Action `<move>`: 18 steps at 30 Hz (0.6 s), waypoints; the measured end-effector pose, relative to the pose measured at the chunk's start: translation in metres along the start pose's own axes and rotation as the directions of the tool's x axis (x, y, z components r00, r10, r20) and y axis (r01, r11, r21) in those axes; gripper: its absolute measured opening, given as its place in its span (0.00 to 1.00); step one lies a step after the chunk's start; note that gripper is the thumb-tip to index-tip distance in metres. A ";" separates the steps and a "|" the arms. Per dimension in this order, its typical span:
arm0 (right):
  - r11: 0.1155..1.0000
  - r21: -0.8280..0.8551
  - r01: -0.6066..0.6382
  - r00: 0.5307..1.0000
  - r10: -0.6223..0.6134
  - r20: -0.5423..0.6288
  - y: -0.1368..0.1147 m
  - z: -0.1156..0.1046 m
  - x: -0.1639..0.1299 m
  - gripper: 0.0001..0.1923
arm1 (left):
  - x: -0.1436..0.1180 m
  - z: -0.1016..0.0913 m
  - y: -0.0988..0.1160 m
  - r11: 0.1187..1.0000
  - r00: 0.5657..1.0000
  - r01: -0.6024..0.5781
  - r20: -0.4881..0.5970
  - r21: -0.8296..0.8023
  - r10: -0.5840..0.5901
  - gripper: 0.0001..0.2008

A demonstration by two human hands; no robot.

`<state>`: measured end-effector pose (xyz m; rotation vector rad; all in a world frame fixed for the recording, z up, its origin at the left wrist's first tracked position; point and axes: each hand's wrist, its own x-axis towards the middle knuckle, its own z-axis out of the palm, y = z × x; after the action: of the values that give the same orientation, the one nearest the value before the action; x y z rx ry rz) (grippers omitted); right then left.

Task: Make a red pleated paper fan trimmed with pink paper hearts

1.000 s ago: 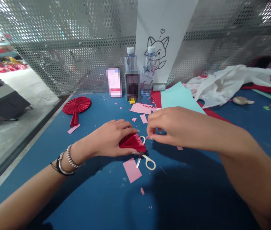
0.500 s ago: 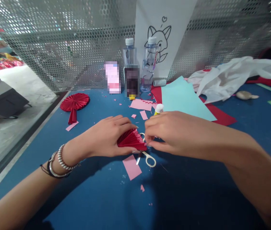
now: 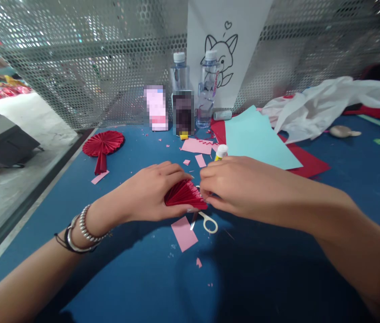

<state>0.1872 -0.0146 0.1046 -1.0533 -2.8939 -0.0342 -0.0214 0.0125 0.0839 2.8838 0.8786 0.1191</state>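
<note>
Over the blue table [image 3: 260, 273], hands [image 3: 154, 190] [image 3: 228, 184] curl inward.

Right hand [image 3: 223, 184] is further left vs 1 s ago: fingertips were off to the side with a bit of pink paper, now at the right edge of the red pleated paper [image 3: 183, 195]. Can't see that pink bit now; fingers cover the spot. Same hand now hides most of the far loop of the scissors [image 3: 210, 224]. Glue stick [image 3: 222, 151] shows cap plus some yellow body, was nearly all hidden. More of the red sheet [image 3: 314, 163] is uncovered. Camera tilts slightly lower.
</note>
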 end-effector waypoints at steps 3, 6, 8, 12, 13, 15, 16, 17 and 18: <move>0.999 0.024 0.037 0.999 -0.038 0.025 0.001 0.000 -0.001 0.10 | 0.000 0.000 0.000 1.000 1.000 0.004 -0.028 0.002 -0.004 0.27; 0.999 0.040 0.027 0.999 -0.028 0.016 0.001 -0.002 -0.001 0.09 | 0.001 0.001 0.000 1.000 0.998 0.012 -0.063 -0.002 -0.012 0.28; 0.999 0.037 0.015 1.000 -0.016 0.020 0.001 -0.004 -0.002 0.10 | 0.001 0.001 -0.001 1.000 0.997 0.016 -0.079 -0.005 -0.017 0.28; 1.000 0.015 0.006 1.000 -0.006 0.007 0.001 -0.005 -0.003 0.11 | 0.000 0.000 -0.001 1.000 0.996 0.026 -0.083 0.008 -0.025 0.28; 1.000 0.012 0.009 1.000 -0.009 -0.001 0.001 -0.005 -0.003 0.11 | 0.000 0.000 -0.001 0.999 0.996 0.029 -0.086 0.014 -0.028 0.28; 1.000 0.008 0.014 1.000 -0.014 -0.015 0.002 -0.005 -0.003 0.11 | 0.000 -0.001 0.000 0.999 0.995 0.038 -0.094 0.027 -0.035 0.29; 1.000 0.008 0.015 1.000 -0.015 -0.017 0.003 -0.005 -0.004 0.10 | -0.001 -0.001 0.000 0.999 0.994 0.043 -0.099 0.033 -0.040 0.29; 1.000 0.007 0.014 1.000 -0.014 -0.017 0.003 -0.005 -0.004 0.10 | -0.001 -0.001 0.000 0.998 0.994 0.048 -0.103 0.039 -0.044 0.29; 1.000 0.006 0.013 1.000 -0.013 -0.016 0.004 -0.005 -0.004 0.10 | -0.001 -0.002 0.000 0.998 0.993 0.051 -0.109 0.045 -0.046 0.29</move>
<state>0.1929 -0.0144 0.1096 -1.0289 -2.8851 -0.0341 -0.0220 0.0118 0.0855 2.9207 0.9823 0.2545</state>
